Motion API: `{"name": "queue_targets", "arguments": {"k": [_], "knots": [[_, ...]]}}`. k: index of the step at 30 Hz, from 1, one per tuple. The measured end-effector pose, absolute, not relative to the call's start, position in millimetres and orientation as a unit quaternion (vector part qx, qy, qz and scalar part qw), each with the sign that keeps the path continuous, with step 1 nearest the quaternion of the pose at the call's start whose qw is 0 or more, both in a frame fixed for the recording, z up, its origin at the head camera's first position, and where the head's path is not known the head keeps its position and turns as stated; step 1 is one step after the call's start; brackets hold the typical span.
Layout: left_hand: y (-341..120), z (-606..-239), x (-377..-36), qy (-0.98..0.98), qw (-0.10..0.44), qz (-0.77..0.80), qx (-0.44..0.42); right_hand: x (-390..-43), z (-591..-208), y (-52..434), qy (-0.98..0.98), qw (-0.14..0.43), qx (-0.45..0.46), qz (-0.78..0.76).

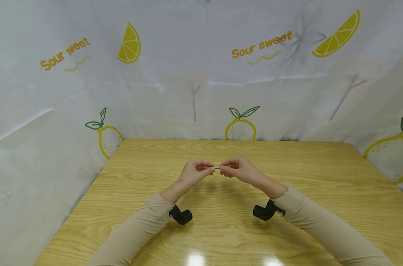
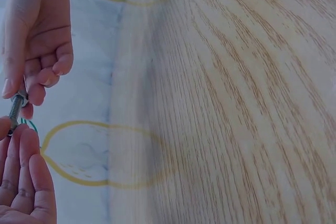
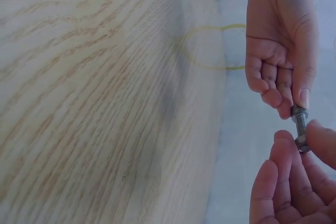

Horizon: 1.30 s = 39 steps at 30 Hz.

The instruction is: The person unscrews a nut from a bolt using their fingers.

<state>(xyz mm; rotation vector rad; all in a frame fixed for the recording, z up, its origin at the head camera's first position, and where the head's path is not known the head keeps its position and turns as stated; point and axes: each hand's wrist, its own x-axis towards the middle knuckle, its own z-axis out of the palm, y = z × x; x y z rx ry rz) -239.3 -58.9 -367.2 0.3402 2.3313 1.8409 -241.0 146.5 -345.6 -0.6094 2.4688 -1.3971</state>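
From where I stand, the whole business hangs on one short line: a small metal bolt (image 1: 216,167) bridging the gap between the person's left hand (image 1: 194,174) and right hand (image 1: 240,170), its long axis running from one set of fingertips to the other, nearly parallel to the table's far edge. It is held up above the table (image 1: 221,232), roughly midway between the left and right edges, and from the head it shows short of the far edge. Neither hand is nearer; the fingers of each are pinched on their own end, thumb against forefinger, the left on its left end and the right on its right. I'd judge that any turn or pull depends on keeping those two grips in line. The head view gives little more than a bright sliver, though it alone shows how the arms come in over the table. The right wrist view gives up the detail: bare thread (image 3: 301,125) between a collar (image 3: 299,112) at the left fingers and a hex piece (image 3: 303,144) at the right; which is the nut, I can't tell.
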Motion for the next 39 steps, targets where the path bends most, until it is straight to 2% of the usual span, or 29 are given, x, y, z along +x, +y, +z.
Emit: {"name": "queue_targets", "arguments": {"k": [7, 16, 27, 39], "knots": [[-58.8, -368.5, -240.4, 0.776, 0.079, 0.615, 0.114, -240.6, -346.7, 146.2, 0.837, 0.102, -0.213, -0.494], [-58.1, -368.6, -241.0, 0.779, 0.079, 0.612, 0.111, -243.4, -346.3, 145.9, 0.843, 0.13, -0.207, -0.48], [-58.2, -366.0, -238.6, 0.776, 0.078, 0.615, 0.115, -240.6, -345.7, 146.6, 0.834, 0.104, -0.218, -0.495], [-57.9, -365.1, -237.4, 0.78, 0.073, 0.611, 0.113, -242.0, -343.8, 144.6, 0.844, 0.143, -0.193, -0.48]]}}
